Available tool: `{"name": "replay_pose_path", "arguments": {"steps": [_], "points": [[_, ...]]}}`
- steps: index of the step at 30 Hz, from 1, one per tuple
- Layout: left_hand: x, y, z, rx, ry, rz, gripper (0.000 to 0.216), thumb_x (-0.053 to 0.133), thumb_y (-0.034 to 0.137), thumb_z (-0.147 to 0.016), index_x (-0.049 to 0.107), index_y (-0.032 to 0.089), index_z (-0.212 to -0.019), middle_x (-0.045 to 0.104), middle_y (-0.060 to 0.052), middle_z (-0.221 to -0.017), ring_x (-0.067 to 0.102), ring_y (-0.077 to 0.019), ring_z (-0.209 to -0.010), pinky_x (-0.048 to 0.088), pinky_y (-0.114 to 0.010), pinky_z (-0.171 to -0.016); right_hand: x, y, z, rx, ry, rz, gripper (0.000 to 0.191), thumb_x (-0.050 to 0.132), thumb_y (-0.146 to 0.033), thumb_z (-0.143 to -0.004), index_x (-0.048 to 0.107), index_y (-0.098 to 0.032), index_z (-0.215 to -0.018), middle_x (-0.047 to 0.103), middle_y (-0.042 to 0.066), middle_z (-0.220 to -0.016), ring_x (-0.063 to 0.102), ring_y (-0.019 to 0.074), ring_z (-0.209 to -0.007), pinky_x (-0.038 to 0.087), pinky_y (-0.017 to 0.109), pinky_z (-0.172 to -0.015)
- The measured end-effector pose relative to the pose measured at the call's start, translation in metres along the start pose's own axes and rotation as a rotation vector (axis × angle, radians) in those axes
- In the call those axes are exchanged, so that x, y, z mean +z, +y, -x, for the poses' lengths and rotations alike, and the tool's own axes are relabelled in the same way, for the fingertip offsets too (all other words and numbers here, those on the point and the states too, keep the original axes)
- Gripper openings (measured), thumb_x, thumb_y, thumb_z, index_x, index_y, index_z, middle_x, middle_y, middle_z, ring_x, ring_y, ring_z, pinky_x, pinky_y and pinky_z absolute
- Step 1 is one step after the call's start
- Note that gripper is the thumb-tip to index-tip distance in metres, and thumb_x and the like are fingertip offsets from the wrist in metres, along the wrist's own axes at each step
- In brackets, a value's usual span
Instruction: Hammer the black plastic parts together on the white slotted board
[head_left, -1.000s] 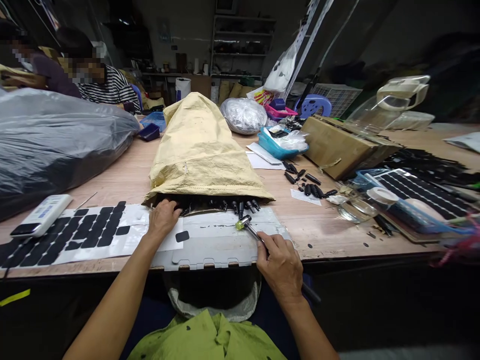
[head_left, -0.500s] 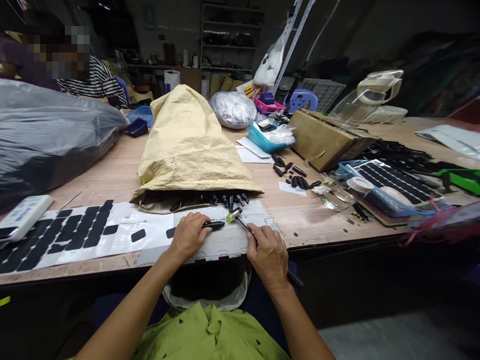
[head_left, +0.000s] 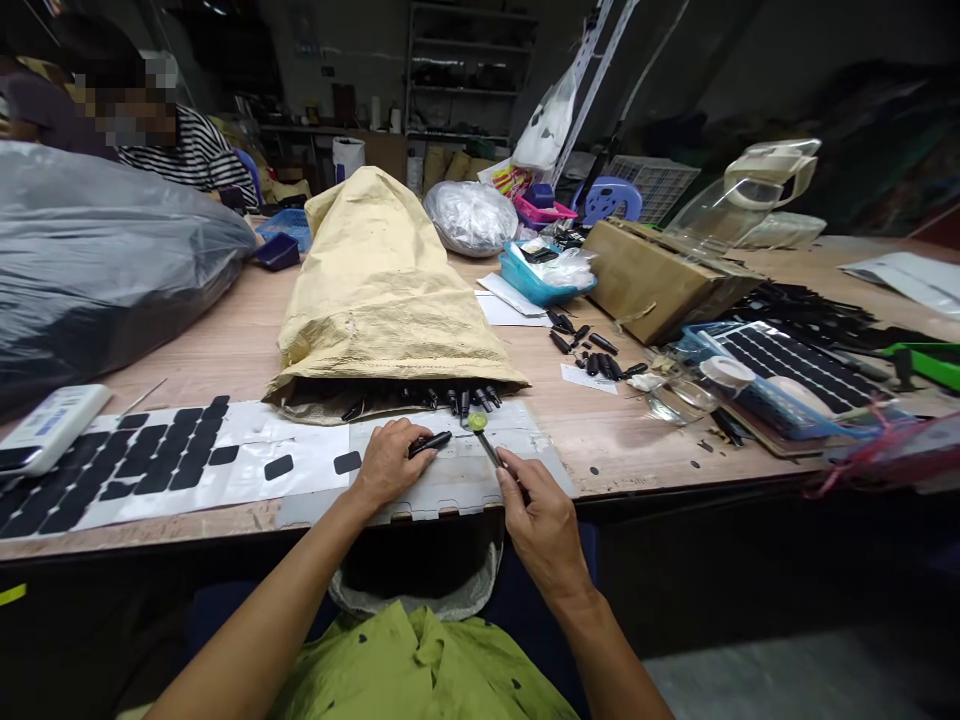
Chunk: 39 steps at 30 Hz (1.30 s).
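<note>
My left hand [head_left: 391, 462] is closed round a short black tube-like piece [head_left: 432, 441], whose tapered end points right over a grey-white board [head_left: 442, 487]. In my right hand [head_left: 541, 515] is the metal handle of a small hammer [head_left: 491, 450], gripped between thumb and fingers. Its yellow-green face shows upward, just right of the black piece and apart from it. Behind both hands lies a tan woven sack [head_left: 382, 300], its mouth toward me and several black pieces [head_left: 465, 402] sticking out.
A white sheet with black rounded stickers [head_left: 180, 448] and a white box [head_left: 52, 430] lie to the left. Loose black pieces [head_left: 600, 365], a cardboard box [head_left: 660, 280] and a blue basket [head_left: 787, 385] sit to the right. A grey bag [head_left: 112, 270] stands far left, near a person [head_left: 195, 160].
The hammer has turned so its yellow-green face points up. My left hand has shifted slightly right, and the black piece's tip is now tilted up a little.
</note>
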<state>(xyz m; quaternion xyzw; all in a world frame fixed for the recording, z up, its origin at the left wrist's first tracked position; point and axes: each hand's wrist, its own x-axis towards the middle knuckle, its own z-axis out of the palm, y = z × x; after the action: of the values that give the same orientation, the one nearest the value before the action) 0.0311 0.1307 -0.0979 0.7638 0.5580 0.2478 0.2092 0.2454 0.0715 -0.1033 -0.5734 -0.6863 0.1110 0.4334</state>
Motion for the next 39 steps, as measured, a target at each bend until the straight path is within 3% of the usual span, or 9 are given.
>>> {"name": "replay_pose_path", "arguments": {"steps": [5, 13, 25, 29, 33, 39], "points": [[-0.001, -0.001, -0.001, 0.014, -0.014, 0.015, 0.017, 0.062, 0.029, -0.086, 0.071, 0.022, -0.099, 0.063, -0.002, -0.082, 0.057, -0.0192, -0.087, 0.040, -0.032, -0.080, 0.000, -0.011, 0.000, -0.046, -0.003, -0.070, 0.030, 0.050, -0.025, -0.095, 0.065, -0.021, -0.120, 0.069, 0.007, -0.105, 0.065, 0.0171, -0.100, 0.052, 0.030, -0.090], [-0.003, -0.002, -0.004, 0.000, -0.037, 0.038, 0.020, 0.064, 0.027, -0.085, 0.073, 0.021, -0.101, 0.062, -0.002, -0.085, 0.057, -0.0191, -0.088, 0.041, -0.031, -0.079, 0.009, -0.006, 0.004, -0.070, -0.080, -0.015, 0.029, 0.048, -0.024, -0.096, 0.066, -0.019, -0.119, 0.068, 0.008, -0.096, 0.066, 0.0170, -0.088, 0.055, 0.030, -0.079], [-0.002, -0.004, -0.004, -0.006, -0.050, 0.032, 0.021, 0.064, 0.026, -0.083, 0.074, 0.024, -0.102, 0.061, -0.001, -0.083, 0.056, -0.0185, -0.087, 0.041, -0.031, -0.079, 0.014, -0.010, 0.008, -0.110, -0.134, -0.026, 0.029, 0.049, -0.021, -0.096, 0.064, -0.019, -0.120, 0.067, 0.006, -0.097, 0.064, 0.0153, -0.091, 0.051, 0.027, -0.082], [-0.002, -0.002, -0.003, -0.017, -0.031, 0.015, 0.022, 0.066, 0.026, -0.080, 0.073, 0.021, -0.100, 0.062, -0.002, -0.085, 0.057, -0.0196, -0.089, 0.041, -0.032, -0.081, 0.004, 0.002, 0.001, -0.069, -0.063, 0.160, 0.029, 0.049, -0.023, -0.096, 0.066, -0.020, -0.120, 0.067, 0.005, -0.098, 0.062, 0.0157, -0.088, 0.048, 0.027, -0.078], [-0.002, 0.000, -0.002, -0.026, -0.038, 0.009, 0.020, 0.065, 0.026, -0.080, 0.072, 0.021, -0.097, 0.062, -0.002, -0.084, 0.057, -0.0201, -0.088, 0.041, -0.034, -0.081, -0.001, 0.019, -0.006, -0.119, -0.014, 0.457, 0.027, 0.052, -0.020, -0.092, 0.070, -0.021, -0.111, 0.067, 0.004, -0.086, 0.055, 0.0195, -0.082, 0.043, 0.031, -0.077], [-0.011, 0.004, 0.003, 0.031, -0.097, 0.049, 0.015, 0.070, 0.024, -0.070, 0.072, 0.022, -0.085, 0.061, -0.003, -0.092, 0.055, -0.0219, -0.094, 0.042, -0.038, -0.088, 0.007, 0.026, -0.007, -0.094, -0.002, 0.568, 0.027, 0.056, -0.017, -0.088, 0.069, -0.024, -0.111, 0.064, 0.003, -0.086, 0.051, 0.0199, -0.081, 0.038, 0.031, -0.074]]}}
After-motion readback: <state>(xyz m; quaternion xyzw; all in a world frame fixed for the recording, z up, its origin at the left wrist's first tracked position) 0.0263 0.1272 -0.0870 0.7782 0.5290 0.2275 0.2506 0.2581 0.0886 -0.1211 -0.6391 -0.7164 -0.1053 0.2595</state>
